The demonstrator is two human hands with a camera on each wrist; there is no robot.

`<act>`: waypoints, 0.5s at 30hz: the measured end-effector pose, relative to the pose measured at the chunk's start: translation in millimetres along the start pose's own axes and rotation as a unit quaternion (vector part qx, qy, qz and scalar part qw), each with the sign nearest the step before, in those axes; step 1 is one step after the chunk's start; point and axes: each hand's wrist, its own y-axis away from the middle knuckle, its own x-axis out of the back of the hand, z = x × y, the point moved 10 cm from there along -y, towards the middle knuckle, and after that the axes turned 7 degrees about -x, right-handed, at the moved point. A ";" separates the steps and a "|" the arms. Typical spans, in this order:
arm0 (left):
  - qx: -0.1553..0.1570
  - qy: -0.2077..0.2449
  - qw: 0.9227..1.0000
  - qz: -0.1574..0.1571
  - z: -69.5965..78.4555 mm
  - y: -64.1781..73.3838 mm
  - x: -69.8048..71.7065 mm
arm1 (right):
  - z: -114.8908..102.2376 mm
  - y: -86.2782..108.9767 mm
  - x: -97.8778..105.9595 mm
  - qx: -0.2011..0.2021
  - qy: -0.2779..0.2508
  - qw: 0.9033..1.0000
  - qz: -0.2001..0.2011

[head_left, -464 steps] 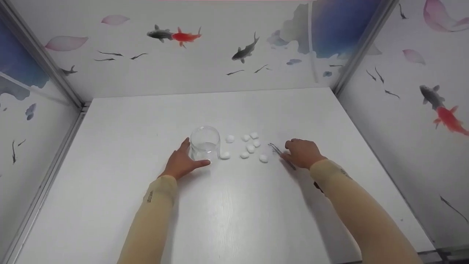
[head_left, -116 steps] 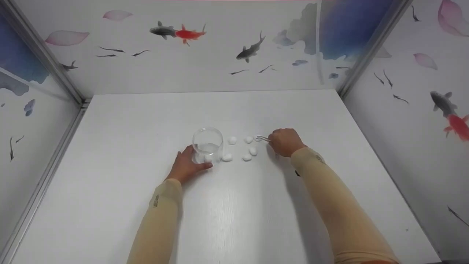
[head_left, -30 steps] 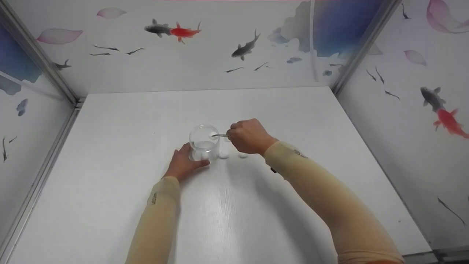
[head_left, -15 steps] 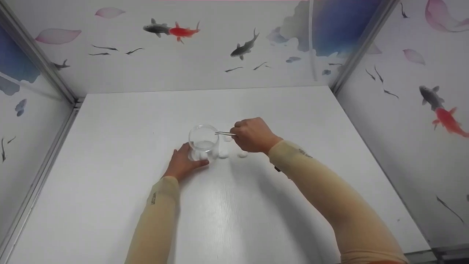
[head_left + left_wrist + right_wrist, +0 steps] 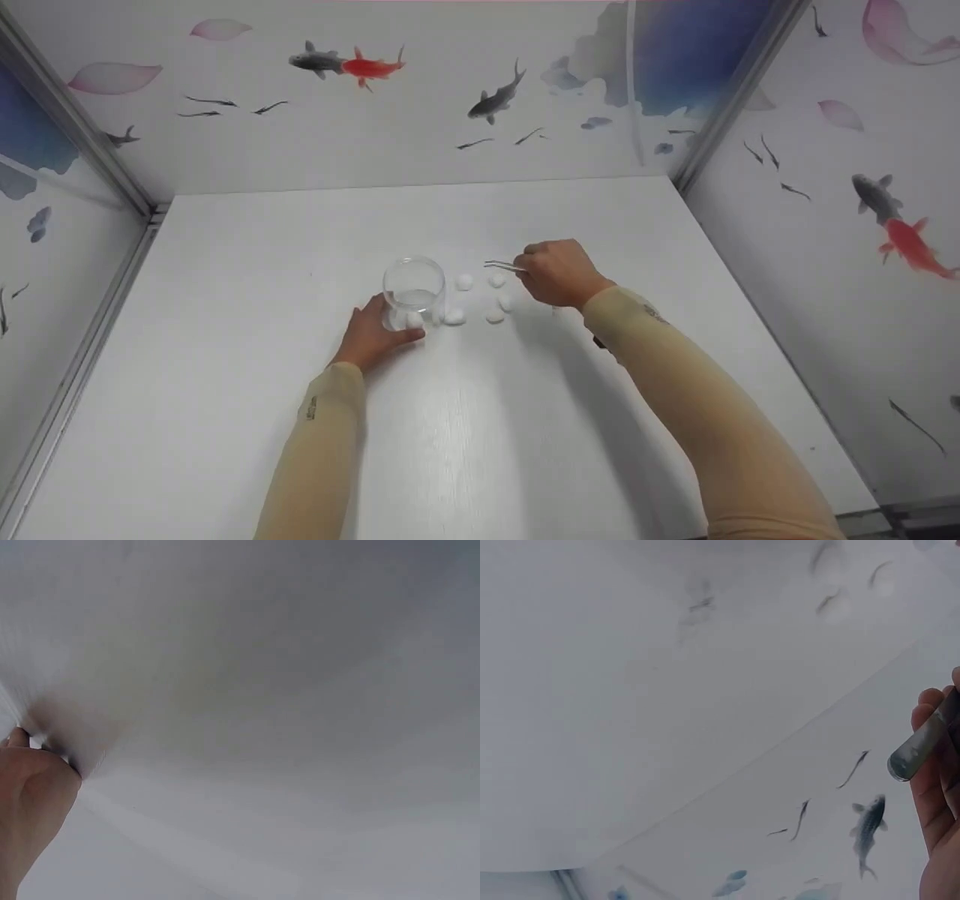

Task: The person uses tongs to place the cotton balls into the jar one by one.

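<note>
A clear jar (image 5: 414, 289) stands upright on the white table, with a white cotton ball (image 5: 415, 320) showing through its lower wall. My left hand (image 5: 369, 336) holds the jar low on its left side, thumb across the front. In the left wrist view only part of that hand (image 5: 34, 802) shows at the edge. My right hand (image 5: 559, 271) grips metal tweezers (image 5: 504, 265), tips pointing left and apart with nothing between them. Below and left of the tips lie several loose cotton balls (image 5: 464, 282). The tweezers' rounded end (image 5: 911, 757) sticks out of my hand in the right wrist view.
A white table (image 5: 450, 435) carries everything. Printed panels with fish and petals form a back wall (image 5: 420, 142) and side walls, joined by metal corner posts (image 5: 739, 105). One cotton ball (image 5: 454, 317) lies close against the jar's right side.
Long ago the tweezers were being picked up beside more balls. A second ago they held a cotton ball at the jar's mouth; now, bare, they have moved right. The left hand stays.
</note>
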 end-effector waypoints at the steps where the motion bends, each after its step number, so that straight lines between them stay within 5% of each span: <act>1: -0.002 0.001 1.000 0.000 0.5 0.5 0.2 | 4.3 3.1 -2.1 -0.003 -0.002 1.000 -0.004; 15: -0.007 0.000 1.000 0.007 -4.9 -3.4 -0.9 | 32.7 33.2 -30.5 -0.039 0.000 0.997 -0.064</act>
